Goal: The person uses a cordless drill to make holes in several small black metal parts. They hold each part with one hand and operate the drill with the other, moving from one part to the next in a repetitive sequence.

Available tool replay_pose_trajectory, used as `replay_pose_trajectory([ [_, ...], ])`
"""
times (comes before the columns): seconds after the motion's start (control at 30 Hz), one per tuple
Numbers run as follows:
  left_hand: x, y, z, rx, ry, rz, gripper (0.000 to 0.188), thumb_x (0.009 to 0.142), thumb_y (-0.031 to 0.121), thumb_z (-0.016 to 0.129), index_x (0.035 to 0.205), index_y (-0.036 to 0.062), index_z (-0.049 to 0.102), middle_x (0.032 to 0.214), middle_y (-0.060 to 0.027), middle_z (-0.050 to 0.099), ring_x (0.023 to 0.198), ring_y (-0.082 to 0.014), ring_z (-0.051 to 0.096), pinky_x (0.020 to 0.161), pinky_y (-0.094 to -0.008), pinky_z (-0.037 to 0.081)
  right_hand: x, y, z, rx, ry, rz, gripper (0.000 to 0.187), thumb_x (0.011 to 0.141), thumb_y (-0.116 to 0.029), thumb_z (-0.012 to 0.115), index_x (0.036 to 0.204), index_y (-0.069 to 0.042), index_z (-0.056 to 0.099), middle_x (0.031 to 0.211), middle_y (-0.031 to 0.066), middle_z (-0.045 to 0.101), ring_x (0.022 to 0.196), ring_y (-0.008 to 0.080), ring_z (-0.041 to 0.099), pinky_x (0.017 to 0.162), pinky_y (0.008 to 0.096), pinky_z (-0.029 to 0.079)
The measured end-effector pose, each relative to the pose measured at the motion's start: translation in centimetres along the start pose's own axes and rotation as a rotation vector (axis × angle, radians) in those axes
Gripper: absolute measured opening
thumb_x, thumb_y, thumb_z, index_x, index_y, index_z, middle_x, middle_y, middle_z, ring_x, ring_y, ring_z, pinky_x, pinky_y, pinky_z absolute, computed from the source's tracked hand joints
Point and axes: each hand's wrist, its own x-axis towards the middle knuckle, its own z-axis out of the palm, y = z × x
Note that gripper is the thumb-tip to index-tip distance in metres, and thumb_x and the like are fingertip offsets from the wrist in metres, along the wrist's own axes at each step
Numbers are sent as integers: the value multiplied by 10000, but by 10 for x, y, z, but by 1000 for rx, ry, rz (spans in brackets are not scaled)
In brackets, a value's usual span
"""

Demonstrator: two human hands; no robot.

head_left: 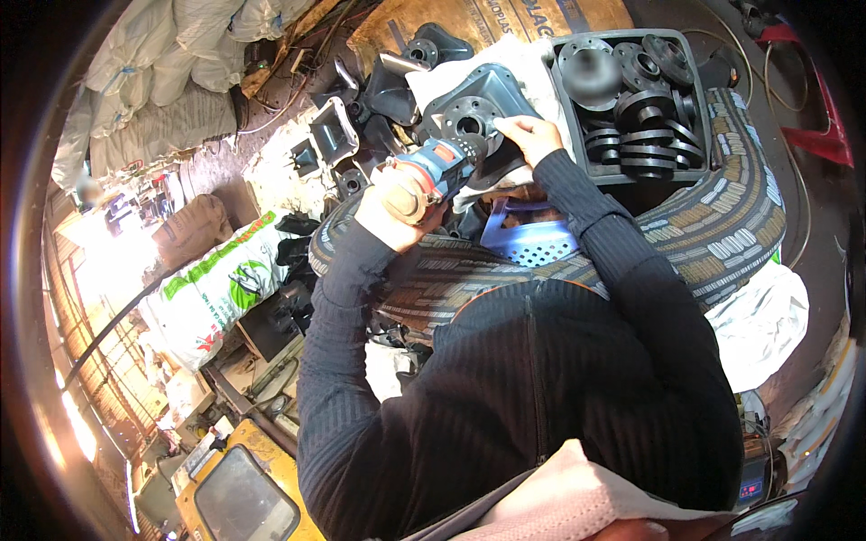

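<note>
My left hand (394,209) is wrapped round a blue cordless drill (437,169). The drill's chuck points up and right, close to a round black flange (469,117) with holes around its centre. That flange sits on a square-mouthed black part (502,83), lying over white cloth in front of me. At the flange's right edge, the thumb and fingers of my right hand (534,137) are pinched together. Whatever small thing they may hold is hidden.
On the right stands a grey crate (577,167) of stacked black flanges. Several square-mouthed black parts (336,133) lie to the left. A blue perforated plastic piece (532,239) rests near my lap, on patterned cushioning (722,216). A printed white sack (212,288) is farther left.
</note>
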Motion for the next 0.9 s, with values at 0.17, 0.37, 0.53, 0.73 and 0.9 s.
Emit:
replay_pose_trajectory([
  [0.17,13,13,-23,228,-253,-178,409,770,264,646,1143,115,570,1080,-93,610,966,-269,583,843,-367,466,3,-9,-4,-75,-14,103,341,793,-333,684,906,-12,682,804,25,665,740,100,578,710,252,449],
  [0.37,21,25,-32,-65,-171,-128,480,732,171,675,1175,58,530,1104,-120,603,1021,-261,574,887,-345,459,-1,-13,2,149,-2,252,236,806,-248,696,823,-15,663,754,41,626,546,115,549,481,213,429],
  [0.53,38,27,-29,-191,-206,-161,503,715,88,653,1192,38,502,1080,-137,606,1011,-252,580,888,-330,460,-3,-14,5,479,3,399,198,815,-221,691,855,-31,650,616,-19,549,408,55,401,356,207,287],
  [0.73,42,-3,-12,71,-216,-41,428,681,166,697,1074,52,575,944,-124,646,865,-237,634,780,-315,508,-6,-22,-4,386,-81,406,287,780,-224,725,920,13,646,814,87,661,679,140,638,575,260,521],
  [0.9,37,-19,3,176,-135,100,377,716,294,684,1015,79,604,908,-105,655,824,-235,645,745,-324,523,5,-6,-9,150,-99,355,354,730,-389,752,877,-77,673,654,-13,570,466,46,443,417,195,316],
])
